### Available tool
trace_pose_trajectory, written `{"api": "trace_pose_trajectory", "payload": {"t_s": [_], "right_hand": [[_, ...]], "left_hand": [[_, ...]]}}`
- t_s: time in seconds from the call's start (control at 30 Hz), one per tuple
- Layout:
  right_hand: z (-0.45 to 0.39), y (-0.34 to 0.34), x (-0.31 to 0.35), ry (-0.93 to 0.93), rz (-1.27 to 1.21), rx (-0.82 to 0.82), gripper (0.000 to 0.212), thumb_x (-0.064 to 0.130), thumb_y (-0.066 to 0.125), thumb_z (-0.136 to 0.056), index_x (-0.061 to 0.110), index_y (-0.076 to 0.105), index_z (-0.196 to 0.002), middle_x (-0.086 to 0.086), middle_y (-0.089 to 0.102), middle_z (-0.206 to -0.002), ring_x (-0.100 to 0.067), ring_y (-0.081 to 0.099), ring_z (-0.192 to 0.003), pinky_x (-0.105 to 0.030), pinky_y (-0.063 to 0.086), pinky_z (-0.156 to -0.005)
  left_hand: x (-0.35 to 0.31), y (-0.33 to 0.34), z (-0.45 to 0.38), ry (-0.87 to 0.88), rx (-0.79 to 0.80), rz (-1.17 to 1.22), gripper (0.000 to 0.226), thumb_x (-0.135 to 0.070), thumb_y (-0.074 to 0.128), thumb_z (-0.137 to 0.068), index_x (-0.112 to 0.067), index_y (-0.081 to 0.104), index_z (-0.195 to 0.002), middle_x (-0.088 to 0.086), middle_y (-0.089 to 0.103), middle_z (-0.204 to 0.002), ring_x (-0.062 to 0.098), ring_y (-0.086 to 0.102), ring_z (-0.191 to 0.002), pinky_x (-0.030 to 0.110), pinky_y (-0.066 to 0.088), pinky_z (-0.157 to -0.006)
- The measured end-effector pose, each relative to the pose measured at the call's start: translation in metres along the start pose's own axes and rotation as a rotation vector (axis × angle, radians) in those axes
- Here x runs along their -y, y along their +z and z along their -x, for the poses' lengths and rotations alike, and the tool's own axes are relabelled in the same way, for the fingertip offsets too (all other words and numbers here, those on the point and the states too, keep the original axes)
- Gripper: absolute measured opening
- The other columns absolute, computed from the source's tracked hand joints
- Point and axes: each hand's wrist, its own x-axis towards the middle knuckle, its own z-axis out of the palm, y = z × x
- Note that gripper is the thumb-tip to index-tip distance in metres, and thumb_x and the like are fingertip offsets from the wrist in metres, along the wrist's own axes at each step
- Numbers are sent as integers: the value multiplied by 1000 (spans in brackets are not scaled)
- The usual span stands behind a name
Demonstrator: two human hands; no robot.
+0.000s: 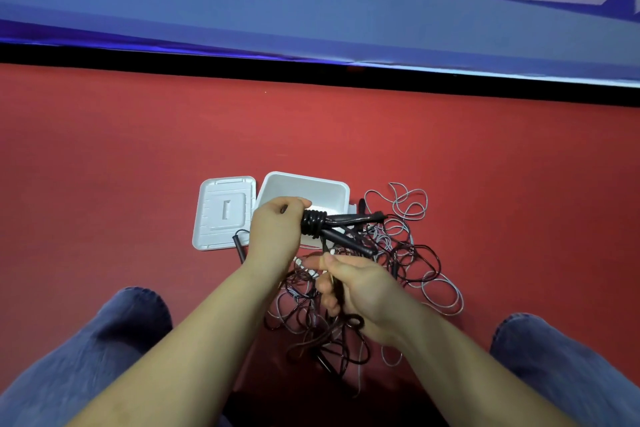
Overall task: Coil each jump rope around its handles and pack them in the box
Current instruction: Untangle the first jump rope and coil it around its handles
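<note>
Left hand grips the black coiled rope handles; right hand pinches dark cord (white plastic box partly hidden).

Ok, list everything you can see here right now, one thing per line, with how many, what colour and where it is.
box: one, white, open, on the red floor, partly behind the left hand
lid: one, white, flat on the floor just left of the box
jump rope being coiled: one, black, several turns wound round its two handles, held over the box
loose ropes: count unclear, black and grey, tangled on the floor right of the box and under the hands
floor: one, red
banner: one, blue with white shapes, across the top
legs: two, blue trousers, bottom corners
left hand: grips the handles
right hand: grips the black cord
</note>
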Motion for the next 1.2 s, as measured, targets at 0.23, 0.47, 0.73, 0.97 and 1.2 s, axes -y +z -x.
{"api": "trace_pose_trajectory", "payload": {"t_s": [0.23,0.47,0.73,0.97,1.2], "right_hand": [[6,4,0,-12,90,113,26,17,36,-101,10,60,-98,7,29,-46,-6,34,-35,-26,53,-58],[6,-19,12,-379,904,-110,31,31,54,-91,8,51,-71,5,37,-52,-9,33,-48,-30,31,-54],[1,-59,22,-294,1096,-344,23,52,63,-80,30,71,-83,13,66,-73,-3,58,-71,-27,46,-68],[0,-53,22,72,412,54,41,39,49,-92,15,51,-58,11,42,-40,-1,33,-32,-12,27,-34],[-3,-28,11,63,-434,200,35,8,34,-87,10,52,-57,3,38,-42,-3,28,-30,-15,27,-32]], "left_hand": [[9,-10,-6,212,-95,-312,25,-19,47,-91,-31,57,-72,-13,55,-65,11,45,-56,26,30,-52],[7,-10,-2,209,14,-556,18,-24,48,-90,-23,66,-86,-2,65,-75,24,59,-78,33,46,-67],[0,-13,2,152,503,-493,20,-9,48,-92,-9,67,-85,-20,54,-45,-3,44,-37,9,29,-37],[-8,-17,3,48,617,-158,31,-5,50,-92,-20,68,-72,-9,36,-44,8,25,-40,20,17,-42],[-11,-2,12,-259,505,361,41,-12,48,-92,-15,51,-51,-5,19,-32,7,15,-26,13,11,-36]]}}
